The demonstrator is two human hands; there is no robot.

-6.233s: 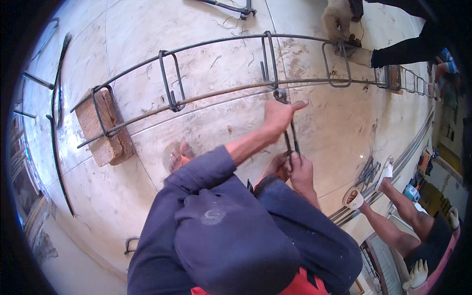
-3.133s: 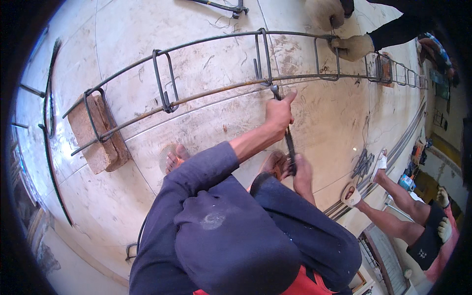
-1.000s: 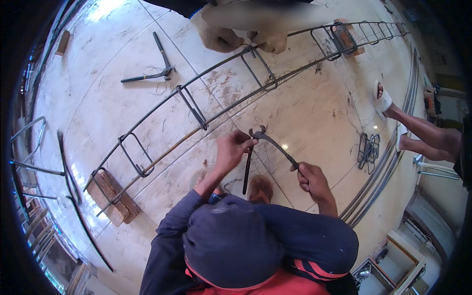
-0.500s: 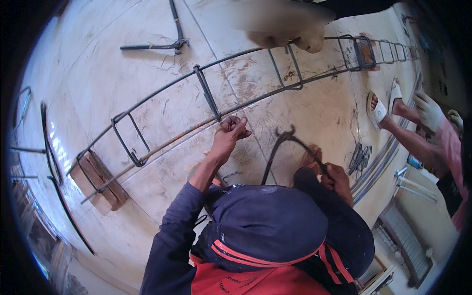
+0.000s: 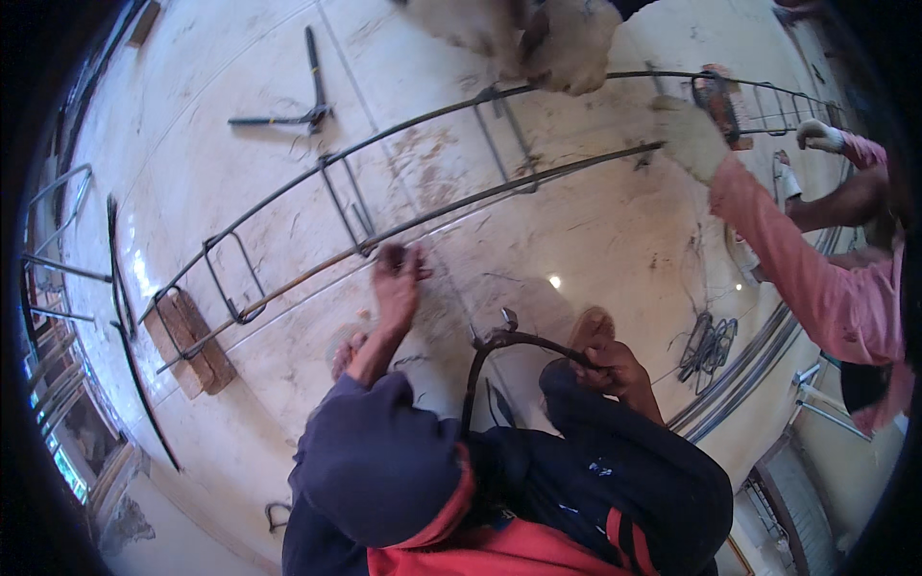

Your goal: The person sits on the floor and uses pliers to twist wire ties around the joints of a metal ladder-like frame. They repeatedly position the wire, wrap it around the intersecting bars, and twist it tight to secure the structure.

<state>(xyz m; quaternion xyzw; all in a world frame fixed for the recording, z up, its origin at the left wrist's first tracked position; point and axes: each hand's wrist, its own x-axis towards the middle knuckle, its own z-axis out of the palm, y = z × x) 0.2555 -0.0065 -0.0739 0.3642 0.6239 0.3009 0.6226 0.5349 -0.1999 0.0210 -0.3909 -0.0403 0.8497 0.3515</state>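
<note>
While the left grip point(image 5: 397, 286) reaches out beside the steel frame point(image 5: 451, 208), its fingers are bent inward near a corner where a crosswise loop meets the lower bar. The hand is blurred, so whether those fingers pinch anything or touch the bar cannot be told. The right grip point(image 5: 611, 371) is closed around one handle of the dark pincers point(image 5: 499, 338), fingers wrapped over its end. The pincers are held above the floor point(image 5: 576, 240) in front of the person's lap, with their handles spread wide and their jaws apart; the second handle hangs free, running down toward the lap.

The frame's near end rests on bricks point(image 5: 189, 343). Another pair of pincers point(image 5: 315, 117) lies on the floor beyond the frame, its handles splayed. At the top, a co-worker's gloved hands point(image 5: 573, 43) come together over the upper bar. From the right, a pink sleeve point(image 5: 797, 269) leads to a pale glove point(image 5: 687, 139), blurred, at the lower bar. A tangle of dark wire point(image 5: 708, 348) lies near the long bars point(image 5: 754, 370) on the right.
</note>
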